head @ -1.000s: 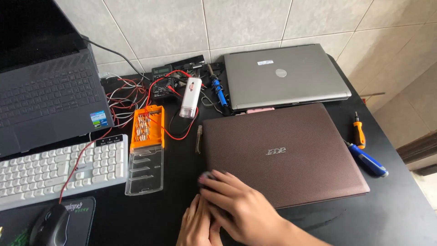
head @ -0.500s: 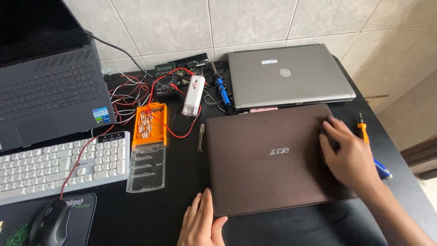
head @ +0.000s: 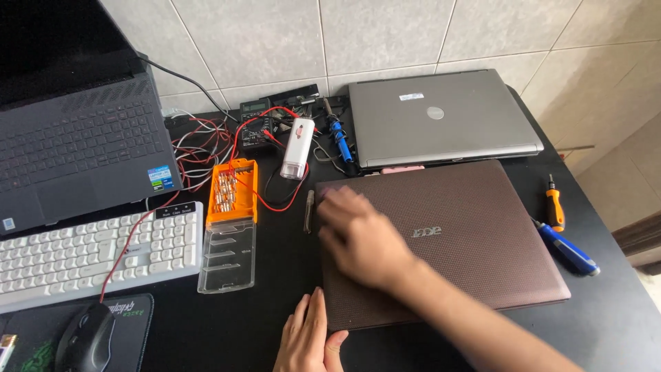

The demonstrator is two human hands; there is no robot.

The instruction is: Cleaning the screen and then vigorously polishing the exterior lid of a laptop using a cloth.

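Observation:
A closed brown laptop (head: pixel 482 234) lies on the black table in front of me. My right hand (head: pixel 358 238) rests flat on the left part of its lid, blurred by motion, fingers spread and holding nothing. My left hand (head: pixel 306 337) lies flat on the table at the laptop's front left corner, fingertips against its edge, also holding nothing. A small metal tool (head: pixel 310 210) lies just left of the lid, close to my right fingertips.
A closed silver laptop (head: pixel 441 117) sits behind the brown one. On the left are an orange bit case (head: pixel 233 189) with clear lid (head: pixel 227 255), a white keyboard (head: pixel 89 251), an open black laptop (head: pixel 76 151) and a mouse (head: pixel 86 341). Orange screwdriver (head: pixel 554 203) and blue screwdriver (head: pixel 568 248) lie right.
My right hand went from the laptop's front left out to its right edge, then swept back across the lid to the left part. The left hand stayed at the front corner.

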